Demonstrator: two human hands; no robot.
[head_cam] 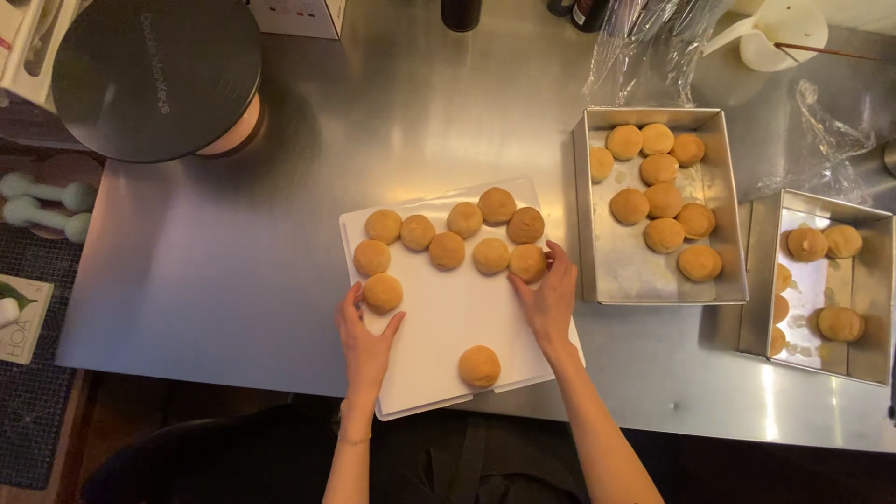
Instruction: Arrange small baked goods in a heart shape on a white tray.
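Both hands on dough balls, white board.
Your left hand [366,341] cups a dough ball [383,292] at the board's [448,313] 9 o'clock, fingers loosely open around it; your right hand [546,299] fingertips touch another ball [527,262] at 2 o'clock, not closed. Board's long axis runs 12-to-6, tilted slightly counterclockwise, at the steel table's [280,233] near edge.

right tray [821,280]: cut by right edge | dumbbells [47,201]: cut by left edge
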